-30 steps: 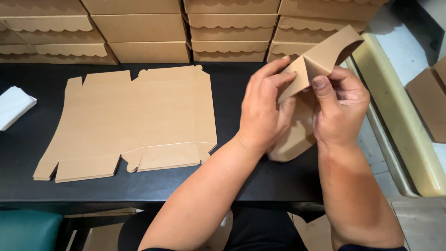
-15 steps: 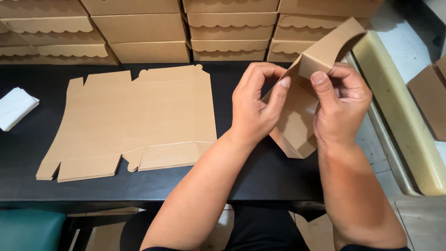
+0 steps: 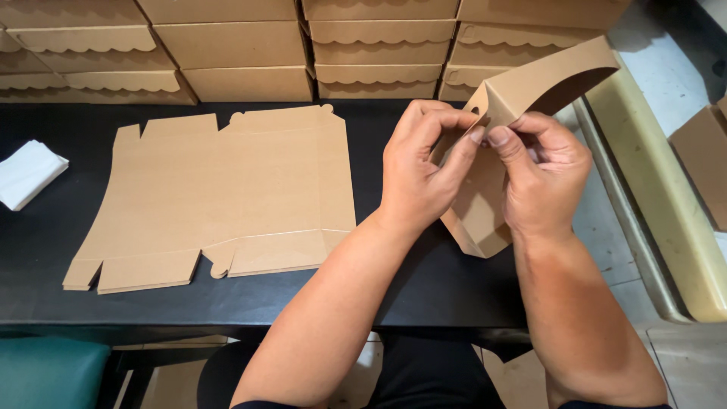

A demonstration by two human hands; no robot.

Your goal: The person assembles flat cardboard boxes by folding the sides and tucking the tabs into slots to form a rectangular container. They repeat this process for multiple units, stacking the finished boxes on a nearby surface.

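A brown cardboard box blank, partly folded, is held up over the right end of the black table. My left hand pinches its near corner from the left, thumb and forefinger on a flap. My right hand grips the same corner from the right, thumb pressing on the fold. One long panel curves up and away to the right; a lower panel hangs down between my wrists. A stack of flat, unfolded blanks lies on the table left of my hands.
Several finished brown boxes with scalloped lids are stacked along the table's far edge. A folded white cloth lies at the far left. A teal seat is below the table. More cardboard sits at the right.
Both hands have shifted their grip toward the box's corner fold, fingers closing on the flap. The raised panel has tilted slightly more to the right. The flat blanks have not moved.
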